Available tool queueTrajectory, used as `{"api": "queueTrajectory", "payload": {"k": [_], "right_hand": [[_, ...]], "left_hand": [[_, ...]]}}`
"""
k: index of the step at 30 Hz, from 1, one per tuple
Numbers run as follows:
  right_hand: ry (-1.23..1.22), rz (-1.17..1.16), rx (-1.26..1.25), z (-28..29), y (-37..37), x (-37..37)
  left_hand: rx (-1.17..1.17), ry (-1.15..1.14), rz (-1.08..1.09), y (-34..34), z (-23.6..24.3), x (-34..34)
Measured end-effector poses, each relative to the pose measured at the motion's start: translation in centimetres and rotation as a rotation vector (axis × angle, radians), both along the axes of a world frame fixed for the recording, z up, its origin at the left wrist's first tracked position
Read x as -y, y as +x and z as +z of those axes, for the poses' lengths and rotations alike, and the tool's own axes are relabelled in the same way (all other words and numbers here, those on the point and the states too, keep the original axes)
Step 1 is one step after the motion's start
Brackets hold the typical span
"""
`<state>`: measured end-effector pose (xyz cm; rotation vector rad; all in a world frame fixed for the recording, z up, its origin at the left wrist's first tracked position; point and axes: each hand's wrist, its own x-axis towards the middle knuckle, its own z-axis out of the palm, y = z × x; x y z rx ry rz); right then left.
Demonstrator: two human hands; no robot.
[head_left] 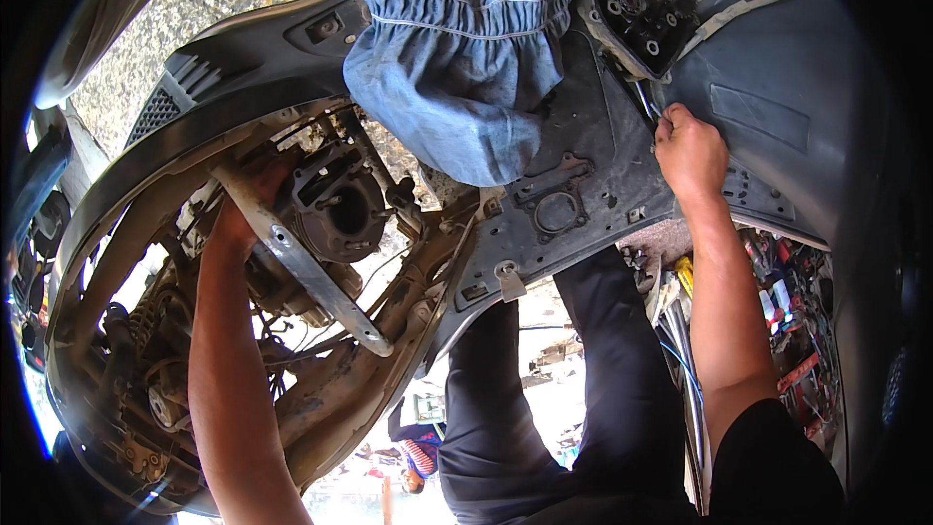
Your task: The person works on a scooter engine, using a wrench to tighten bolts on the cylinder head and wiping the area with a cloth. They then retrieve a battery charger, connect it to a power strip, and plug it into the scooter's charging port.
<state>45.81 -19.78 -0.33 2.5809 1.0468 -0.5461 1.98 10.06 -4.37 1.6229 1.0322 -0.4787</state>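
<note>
on my feed, my right hand (692,154) grips a shiny rod (644,100) near the cylinder head (641,15); my left hand (270,183), partly hidden by the engine cylinder (340,224), i cannot tell.

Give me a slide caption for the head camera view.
Left hand beside the engine cylinder, right hand gripping a shiny metal piece, flat gasket on the dark panel between.

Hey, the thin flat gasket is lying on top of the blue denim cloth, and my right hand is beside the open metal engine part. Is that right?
Not quite: the gasket lies on the dark panel, not on the denim cloth, as the head view shows. Your right hand is indeed beside the engine part.
</note>
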Motion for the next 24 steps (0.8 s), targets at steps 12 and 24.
{"api": "queueTrajectory", "payload": {"k": [12, 24], "right_hand": [[-0.062, -0.024, -0.045, 0.2, 0.2, -0.5], [-0.052, -0.033, -0.068, 0.4, 0.0, -0.8]], "left_hand": [[0.057, 0.271, -0.303, 0.8, 1.0, -0.1], [0.026, 0.257, -0.223, 2.2, 1.8, 0.3]]}}
